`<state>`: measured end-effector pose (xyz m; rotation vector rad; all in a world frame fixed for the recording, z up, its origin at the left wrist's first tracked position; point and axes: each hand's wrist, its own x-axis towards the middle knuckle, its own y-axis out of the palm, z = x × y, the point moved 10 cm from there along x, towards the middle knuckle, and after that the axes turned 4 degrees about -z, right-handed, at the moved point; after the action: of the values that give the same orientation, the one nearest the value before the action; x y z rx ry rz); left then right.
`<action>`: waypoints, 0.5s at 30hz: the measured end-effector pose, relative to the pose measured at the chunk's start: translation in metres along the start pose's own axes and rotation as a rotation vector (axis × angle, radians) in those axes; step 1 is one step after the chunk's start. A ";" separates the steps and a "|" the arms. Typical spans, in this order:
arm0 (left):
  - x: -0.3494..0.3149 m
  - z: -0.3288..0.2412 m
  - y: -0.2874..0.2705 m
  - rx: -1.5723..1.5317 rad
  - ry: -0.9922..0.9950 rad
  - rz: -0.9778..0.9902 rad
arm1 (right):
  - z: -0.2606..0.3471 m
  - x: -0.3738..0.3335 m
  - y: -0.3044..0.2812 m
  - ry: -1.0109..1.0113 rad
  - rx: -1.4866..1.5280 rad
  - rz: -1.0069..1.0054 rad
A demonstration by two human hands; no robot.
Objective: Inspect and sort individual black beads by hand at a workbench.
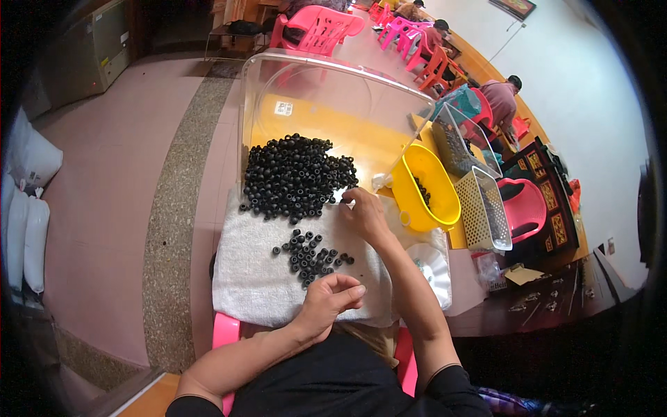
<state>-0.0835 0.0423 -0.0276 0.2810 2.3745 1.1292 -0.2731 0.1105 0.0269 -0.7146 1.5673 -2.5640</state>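
Note:
A large heap of small black ring-shaped parts [295, 174] lies at the mouth of a clear plastic bin [333, 69]. A smaller group of the same black parts [309, 257] is spread on a white towel [243, 278] nearer to me. My right hand [366, 217] is at the right edge of the heap, thumb and fingers closed, with a small black part showing at the fingertips. Just below the smaller group, my left hand [329, 304] is closed in a pinch over the towel. Whatever its fingertips hold, if anything, is hidden.
Right of the bin stands a yellow tub [431, 191] with black parts inside. Beyond it are a beige perforated basket [479, 208] and a clear container [462, 142]. A white fluted dish [432, 274] sits beside my right forearm. People sit on pink and red chairs farther back.

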 end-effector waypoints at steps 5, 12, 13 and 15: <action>0.001 0.000 0.001 -0.004 0.018 0.012 | -0.006 -0.016 0.002 0.048 0.003 0.080; 0.000 0.004 0.001 0.014 -0.005 0.007 | 0.004 -0.006 -0.012 -0.039 -0.017 -0.030; 0.000 0.004 0.000 0.014 -0.006 0.001 | 0.005 -0.002 -0.011 -0.040 -0.016 -0.032; 0.000 0.004 0.000 0.014 -0.007 -0.004 | 0.009 0.008 -0.004 -0.026 -0.111 -0.003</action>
<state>-0.0811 0.0448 -0.0300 0.2842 2.3767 1.1084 -0.2761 0.1029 0.0367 -0.7576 1.7126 -2.4750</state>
